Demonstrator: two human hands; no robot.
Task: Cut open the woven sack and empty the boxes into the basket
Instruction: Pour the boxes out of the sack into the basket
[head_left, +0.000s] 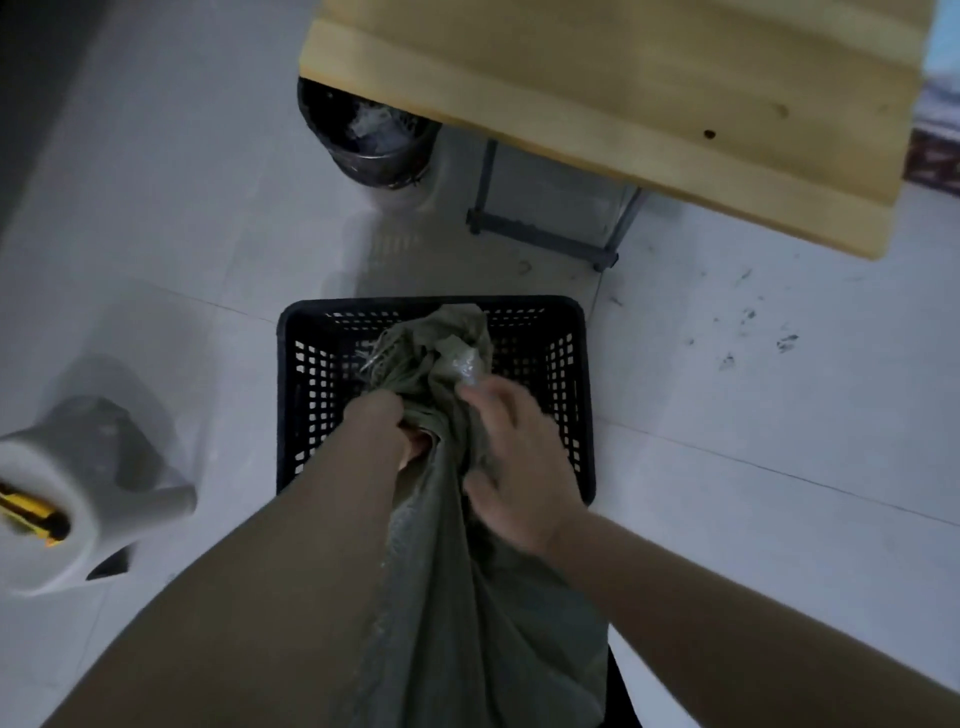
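Grey-green and bunched, the woven sack (457, 597) is held by both hands just under its mouth. The left hand (402, 434) is closed tight round the gathered neck. The right hand (514, 467), blurred, lies just beside it with fingers and thumb curled over the cloth. The sack's body hangs down between the forearms toward the camera, and its frayed, cut-looking mouth droops over the black basket (291, 395) on the floor. A bit of clear plastic shows at the opening. No boxes can be seen, either in the sack or through the basket's lattice.

The cutting seems to be done, so this looks like the emptying step. The next move probably calls for spreading the mouth wide, keeping it over the basket and lifting the closed end so the contents slide out. The twisted neck is the main obstruction, and the loose frayed strands could snag.

A yellow utility knife (31, 514) lies on a white round stand (104, 467) well to the left. Beyond the basket a dark waste bin (374, 140) stands partly under a wooden surface (649, 88).
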